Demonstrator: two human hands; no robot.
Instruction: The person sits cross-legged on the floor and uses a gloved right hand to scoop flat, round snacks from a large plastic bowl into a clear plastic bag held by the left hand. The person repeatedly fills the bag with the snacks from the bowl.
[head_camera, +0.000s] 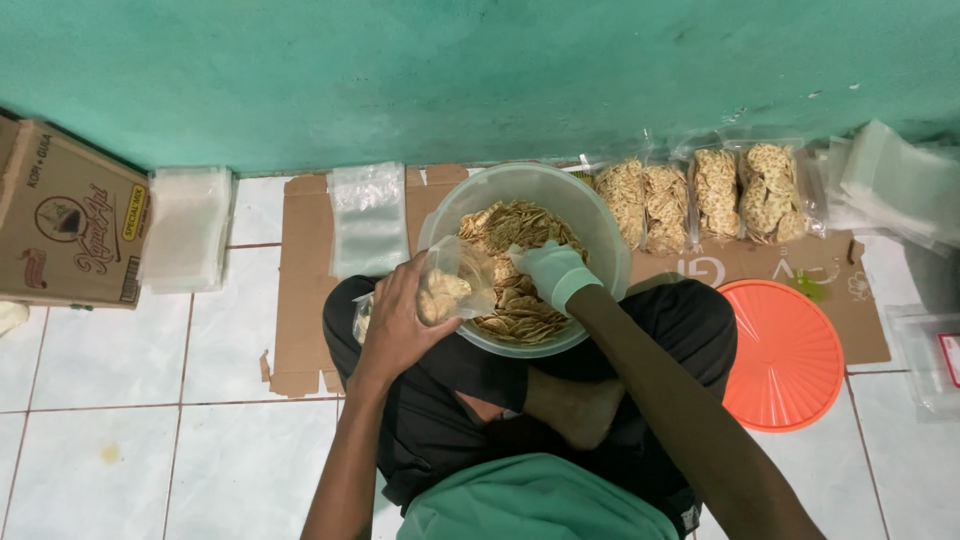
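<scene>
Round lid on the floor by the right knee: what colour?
Orange lid, clearest in the head view.

A floor of pale square tiles (110, 420) with dark grout lines is seen, bounded at the top by a green wall (480, 70). A flattened sheet of brown cardboard (300, 300) is laid on the tiles along the wall. On the cardboard, a stack of empty clear bags (368, 220) is placed at the left, and four filled bags of crackers (700, 195) are lined up at the right. A round orange lid (790, 355) is laid partly on the cardboard, partly on tile. A second stack of clear bags (188, 230) rests on the tiles beside a brown carton (65, 220). Further clear bags (895, 185) are piled at the right edge.
</scene>
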